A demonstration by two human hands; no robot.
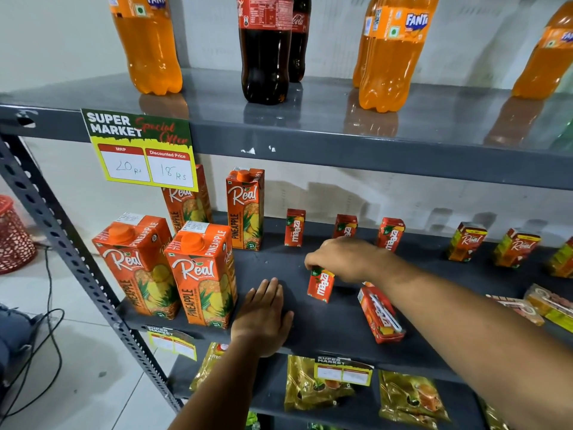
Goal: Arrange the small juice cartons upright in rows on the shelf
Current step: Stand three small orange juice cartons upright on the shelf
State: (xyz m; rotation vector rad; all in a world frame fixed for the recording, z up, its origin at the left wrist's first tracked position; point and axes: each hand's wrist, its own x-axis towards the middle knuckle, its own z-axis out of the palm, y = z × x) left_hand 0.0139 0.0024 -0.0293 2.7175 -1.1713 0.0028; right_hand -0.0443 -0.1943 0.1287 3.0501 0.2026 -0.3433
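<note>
My right hand (347, 259) grips the top of a small red Maaza carton (321, 285), holding it upright on the dark grey middle shelf (279, 262). Three more small Maaza cartons (295, 227) stand upright in a row at the back; my hand partly hides two of them. Another Maaza carton (380, 315) lies flat near the front edge, under my right forearm. My left hand (263, 315) rests flat on the shelf's front edge, fingers spread, holding nothing.
Several tall Real pineapple cartons (201, 274) stand at the shelf's left. Small Real cartons (466, 242) stand at the back right, and others lie flat at the far right (552, 307). Fanta and cola bottles (265, 48) fill the shelf above; gold packets (313, 386) lie below.
</note>
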